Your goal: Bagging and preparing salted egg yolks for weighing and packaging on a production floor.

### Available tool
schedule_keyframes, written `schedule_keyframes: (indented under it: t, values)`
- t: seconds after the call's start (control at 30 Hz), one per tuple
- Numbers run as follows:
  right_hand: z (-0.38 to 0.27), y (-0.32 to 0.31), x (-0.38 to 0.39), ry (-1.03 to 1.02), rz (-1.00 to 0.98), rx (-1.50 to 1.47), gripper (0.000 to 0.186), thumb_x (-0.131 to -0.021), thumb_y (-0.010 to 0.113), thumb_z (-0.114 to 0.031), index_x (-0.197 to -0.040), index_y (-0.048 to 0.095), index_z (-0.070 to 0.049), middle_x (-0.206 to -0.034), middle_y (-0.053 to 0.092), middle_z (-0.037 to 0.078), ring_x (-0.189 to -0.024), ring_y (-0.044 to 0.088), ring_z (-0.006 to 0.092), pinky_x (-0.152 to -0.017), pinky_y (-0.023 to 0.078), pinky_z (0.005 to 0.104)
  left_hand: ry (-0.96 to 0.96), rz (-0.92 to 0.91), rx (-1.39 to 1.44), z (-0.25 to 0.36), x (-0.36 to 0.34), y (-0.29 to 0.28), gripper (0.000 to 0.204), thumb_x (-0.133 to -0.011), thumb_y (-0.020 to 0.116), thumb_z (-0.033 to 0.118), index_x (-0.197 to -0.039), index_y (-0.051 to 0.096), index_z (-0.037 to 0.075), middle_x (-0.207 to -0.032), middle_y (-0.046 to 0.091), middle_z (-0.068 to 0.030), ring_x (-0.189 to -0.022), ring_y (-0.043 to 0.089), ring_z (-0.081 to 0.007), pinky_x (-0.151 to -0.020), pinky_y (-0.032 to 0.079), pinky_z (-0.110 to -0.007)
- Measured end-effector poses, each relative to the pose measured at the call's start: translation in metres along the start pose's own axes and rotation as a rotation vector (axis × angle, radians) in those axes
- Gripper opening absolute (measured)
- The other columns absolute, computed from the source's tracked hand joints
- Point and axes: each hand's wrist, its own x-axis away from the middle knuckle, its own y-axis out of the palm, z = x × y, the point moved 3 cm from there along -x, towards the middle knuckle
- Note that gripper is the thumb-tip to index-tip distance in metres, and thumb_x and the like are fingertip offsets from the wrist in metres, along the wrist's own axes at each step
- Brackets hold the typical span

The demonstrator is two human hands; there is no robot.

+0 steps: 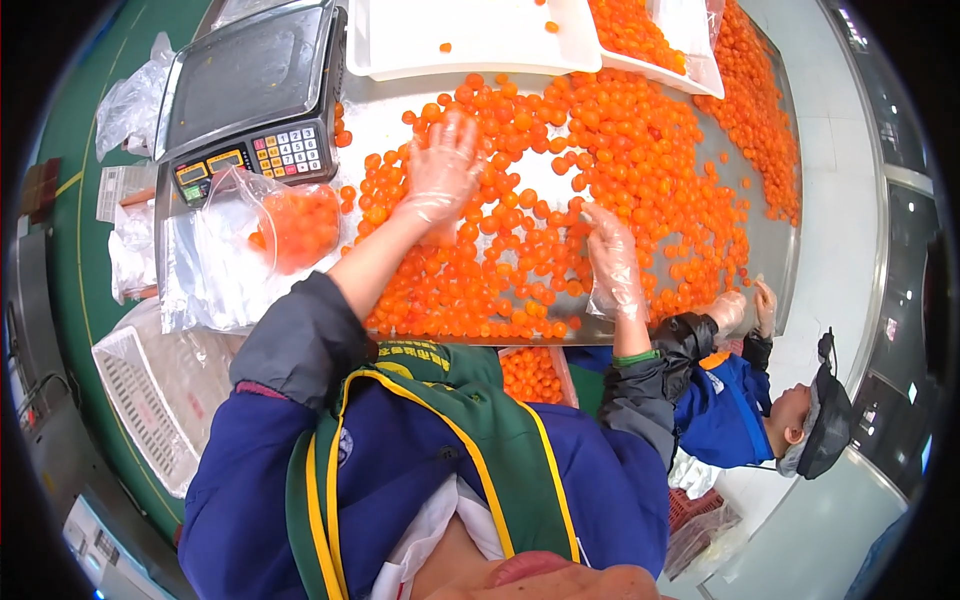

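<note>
Many small, shiny, round orange balls (520, 245) lie loose over the metal table (541, 163); whether they are fruit or yolks I cannot make out. My left hand (445, 172), in a clear plastic glove, lies palm down among them with its fingers spread. Farther right, my right hand (612, 258), gloved likewise, is at the edge of the denser heap. Its fingers are loosely bent, with balls close to the tips and none visibly gripped. Left of my left arm is a clear plastic bag (300, 225) partly filled with orange balls.
A weighing scale (250, 100) stands at the far left. White trays (470, 40) line the back. Clear bags (195, 255) lie at the left edge, above a white plastic crate (150, 400). A co-worker (730, 400) reaches over the table's right end with gloved hands.
</note>
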Motion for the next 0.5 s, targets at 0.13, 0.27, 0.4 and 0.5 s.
schedule_keyframes:
  t: [0.13, 0.27, 0.4, 0.5]
  values:
    - [-0.029, -0.011, -0.024, 0.271, 0.074, -0.458, 0.032, -0.098, 0.052, -0.002, -0.128, 0.063, 0.000, -0.119, 0.067, 0.009, -0.108, 0.064, 0.0178, -0.092, 0.051, 0.0321, 0.255, -0.140, -0.146, 0.029, -0.021, 0.009, 0.066, -0.103, 0.044, 0.048, -0.162, 0.028, 0.021, -0.168, 0.020, -0.0170, -0.153, 0.026, -0.0359, -0.119, 0.014, -0.068]
    - [-0.006, -0.001, -0.082, 0.348, 0.218, -0.664, 0.029, -0.097, 0.060, -0.009, -0.124, 0.063, 0.001, -0.102, 0.069, 0.007, -0.088, 0.064, 0.0127, -0.074, 0.052, 0.0269, 0.459, -0.275, -0.130, 0.052, -0.006, 0.008, 0.065, -0.100, 0.049, 0.049, -0.160, 0.031, 0.030, -0.163, 0.031, -0.0186, -0.147, 0.034, -0.0435, -0.114, 0.022, -0.068]
    - [0.001, -0.006, -0.120, 0.316, 0.213, -0.610, 0.031, -0.095, 0.062, -0.008, -0.125, 0.062, 0.000, -0.095, 0.068, 0.008, -0.078, 0.063, 0.0136, -0.068, 0.052, 0.0265, 0.429, -0.057, -0.004, 0.042, 0.031, -0.026, 0.063, -0.093, 0.062, 0.034, -0.152, 0.045, 0.019, -0.149, 0.048, -0.0170, -0.131, 0.048, -0.0390, -0.106, 0.031, -0.068]
    - [-0.028, -0.003, -0.121, 0.371, 0.216, -0.612, 0.026, -0.094, 0.062, -0.006, -0.120, 0.067, -0.003, -0.094, 0.068, 0.007, -0.076, 0.062, 0.0137, -0.066, 0.051, 0.0273, 0.403, 0.054, 0.166, 0.010, 0.066, -0.058, 0.056, -0.092, 0.064, 0.024, -0.146, 0.052, 0.012, -0.145, 0.051, -0.0170, -0.130, 0.050, -0.0374, -0.106, 0.035, -0.063]
